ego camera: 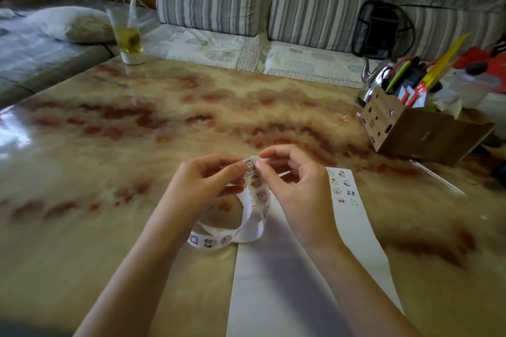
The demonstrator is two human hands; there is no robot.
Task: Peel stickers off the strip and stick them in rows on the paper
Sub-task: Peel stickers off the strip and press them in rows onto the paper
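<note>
Both hands are raised just above the marbled bench (137,123), meeting at the top end of the sticker strip (258,194). Left hand (204,183): thumb and fingertips pinched on the strip's upper left edge. Right hand (291,180): thumb and forefinger pinched at the topmost sticker (249,165), other fingers loosely curled. The strip hangs down from the hands, loops and rests on the bench, with cartoon stickers visible along its lower curl. The white paper (295,282) lies flat under and in front of the right forearm; its far right corner carries small stickers in two columns (342,187). Far left: a plastic cup with straw (128,33) holding yellowish drink. Far right: a cardboard organiser box (416,128) holding pens and tools.
</note>
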